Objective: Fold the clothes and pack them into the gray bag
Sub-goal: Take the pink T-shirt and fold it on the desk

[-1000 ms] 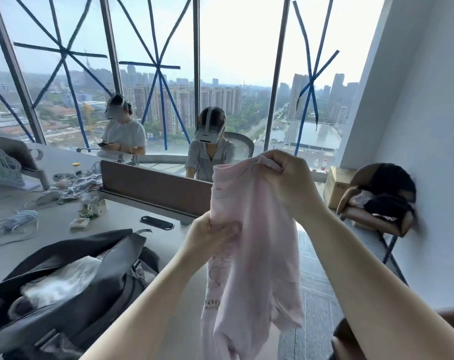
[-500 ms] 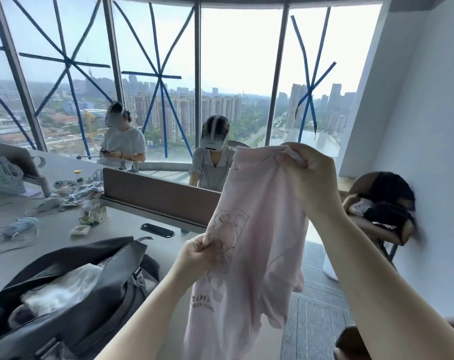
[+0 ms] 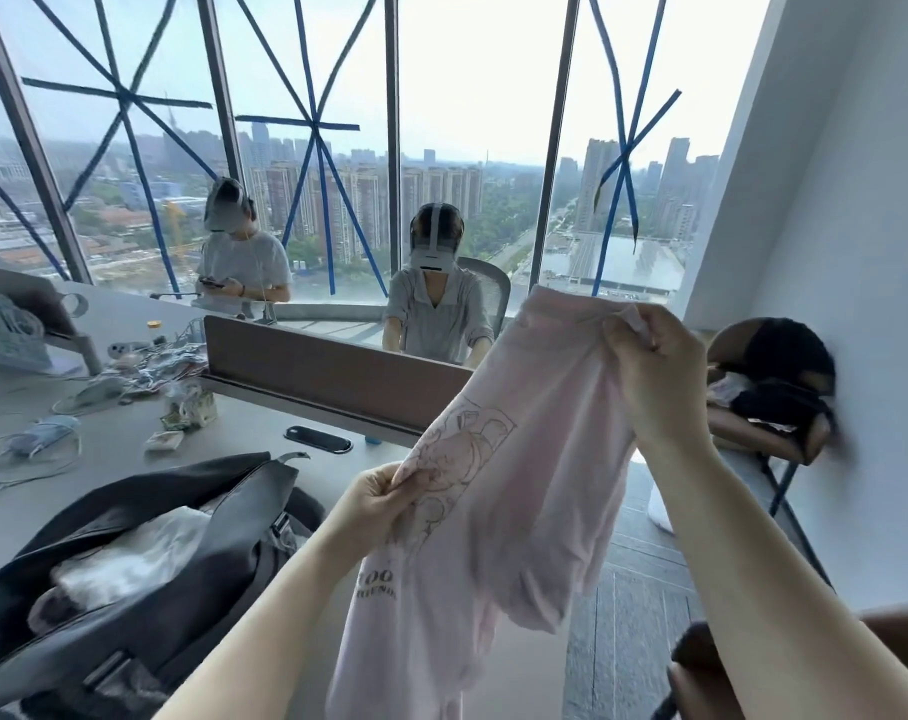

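Note:
A pale pink shirt [image 3: 519,485] with a line drawing and printed letters hangs in the air in front of me. My right hand [image 3: 654,371] grips its top edge, held high. Lower and to the left, my left hand [image 3: 384,501] pinches the side of the shirt by the drawing. The fabric stretches slantwise between both hands and dangles below them. The gray bag [image 3: 145,574] lies open on the table [image 3: 244,433] at the lower left, with a white garment [image 3: 135,553] inside it.
A brown desk divider [image 3: 332,376] runs across the table; two people sit behind it by the windows. Cables, masks and small packets litter the table's left part, and a black phone [image 3: 318,439] lies near the divider. A folding chair [image 3: 769,407] with dark clothes stands by the right wall.
My hands have drawn apart: the right one moved up and right, the left one down and left. The shirt, bunched before, is spread out and its drawing shows.

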The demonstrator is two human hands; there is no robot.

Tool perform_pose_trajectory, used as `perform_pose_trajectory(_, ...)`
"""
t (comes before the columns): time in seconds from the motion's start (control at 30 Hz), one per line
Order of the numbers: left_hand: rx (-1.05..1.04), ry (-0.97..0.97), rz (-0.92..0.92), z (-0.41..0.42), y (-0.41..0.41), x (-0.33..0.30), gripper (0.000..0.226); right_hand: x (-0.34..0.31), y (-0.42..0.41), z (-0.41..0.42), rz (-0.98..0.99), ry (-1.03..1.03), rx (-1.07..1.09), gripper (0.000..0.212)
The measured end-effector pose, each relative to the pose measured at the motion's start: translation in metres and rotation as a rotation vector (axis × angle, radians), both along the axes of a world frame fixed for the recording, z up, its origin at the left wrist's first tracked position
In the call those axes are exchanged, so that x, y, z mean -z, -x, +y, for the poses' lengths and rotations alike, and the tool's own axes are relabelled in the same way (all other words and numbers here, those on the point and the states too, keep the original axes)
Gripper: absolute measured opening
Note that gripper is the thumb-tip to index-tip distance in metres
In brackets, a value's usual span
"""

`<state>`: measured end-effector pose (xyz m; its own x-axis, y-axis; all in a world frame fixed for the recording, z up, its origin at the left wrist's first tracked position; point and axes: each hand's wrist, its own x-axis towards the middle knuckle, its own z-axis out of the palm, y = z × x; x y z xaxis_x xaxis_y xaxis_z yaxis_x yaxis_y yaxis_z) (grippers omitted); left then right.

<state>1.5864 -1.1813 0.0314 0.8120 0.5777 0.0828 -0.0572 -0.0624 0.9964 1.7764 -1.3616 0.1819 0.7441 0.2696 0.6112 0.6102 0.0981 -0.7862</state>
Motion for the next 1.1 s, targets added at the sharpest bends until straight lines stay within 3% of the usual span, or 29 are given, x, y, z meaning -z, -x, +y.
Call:
perform_pose_trajectory(0.1,0.111,-0.085,0.108,0.006,0.0,0.012,0.034,0.006,-0.001,0.002,0.013,0.037,0.008,0.012)
perform_pose_trajectory(0.17,0.123,-0.1,0.182,0.01,0.0,0.016,0.025,0.012,0.002,0.002,-0.001,0.049,0.014,0.012)
perform_pose_trajectory(0.23,0.062,-0.063,0.123,0.015,-0.001,0.015,0.013,0.015,0.0,0.0,0.002,0.025,0.046,0.009)
perform_pose_trajectory(0.3,0.022,-0.069,0.098,0.021,0.0,0.014,0.018,0.015,-0.003,-0.003,0.019,0.016,0.074,0.009)
perform_pose_trajectory(0.43,0.174,-0.109,0.299,0.025,0.017,0.034,0.077,0.023,-0.003,-0.006,0.034,0.015,0.072,0.009)
perform_pose_trajectory(0.47,0.182,-0.092,0.298,0.026,0.021,0.036,0.082,0.025,-0.001,-0.007,0.026,-0.008,0.09,0.009)
perform_pose_trajectory(0.67,0.23,0.051,0.122,0.034,0.026,0.006,0.074,0.035,-0.011,-0.016,0.157,-0.016,0.13,0.022)
perform_pose_trajectory(0.83,0.243,0.036,0.259,0.038,0.026,0.025,0.063,0.088,-0.011,-0.007,0.381,0.276,0.036,0.025)
perform_pose_trajectory(0.93,0.333,0.136,0.375,0.039,0.029,0.051,0.08,0.13,-0.008,-0.011,0.506,0.423,0.014,0.013)
perform_pose_trajectory(1.1,0.45,0.34,0.438,0.051,0.021,0.075,0.029,0.166,-0.02,-0.018,0.668,0.458,-0.065,0.011)
